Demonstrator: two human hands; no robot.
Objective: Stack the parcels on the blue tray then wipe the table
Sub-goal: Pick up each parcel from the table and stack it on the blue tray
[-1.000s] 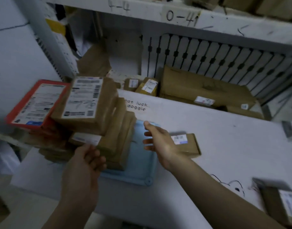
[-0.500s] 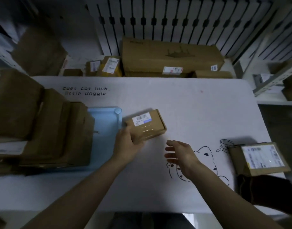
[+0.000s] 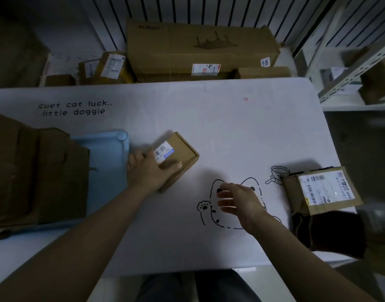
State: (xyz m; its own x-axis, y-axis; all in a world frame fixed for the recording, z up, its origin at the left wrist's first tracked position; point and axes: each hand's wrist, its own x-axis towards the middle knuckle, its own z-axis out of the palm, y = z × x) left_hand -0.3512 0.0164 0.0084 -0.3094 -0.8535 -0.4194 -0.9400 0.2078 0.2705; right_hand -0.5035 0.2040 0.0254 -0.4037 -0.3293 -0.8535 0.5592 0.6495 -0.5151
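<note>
A small brown parcel [image 3: 180, 152] with a barcode label lies on the white table [image 3: 209, 118], just right of the blue tray [image 3: 108, 162]. My left hand [image 3: 150, 171] lies over its near left corner, thumb across the top and fingers around its left side. A stack of brown parcels [image 3: 34, 175] fills the tray's left part. My right hand [image 3: 239, 201] hovers over the cat drawing, fingers loosely spread, holding nothing. Another labelled parcel [image 3: 320, 191] sits at the table's right edge.
A dark cloth [image 3: 331, 232] lies at the right front edge, just below the labelled parcel. Behind the table stand a long cardboard box [image 3: 200, 46] and several small boxes [image 3: 104, 68]. A white shelf rack [image 3: 357, 68] stands at the right.
My view swung from the tray to the table's middle. My left hand left the stack and took hold of the small parcel. My right hand drew back over the cat drawing.
</note>
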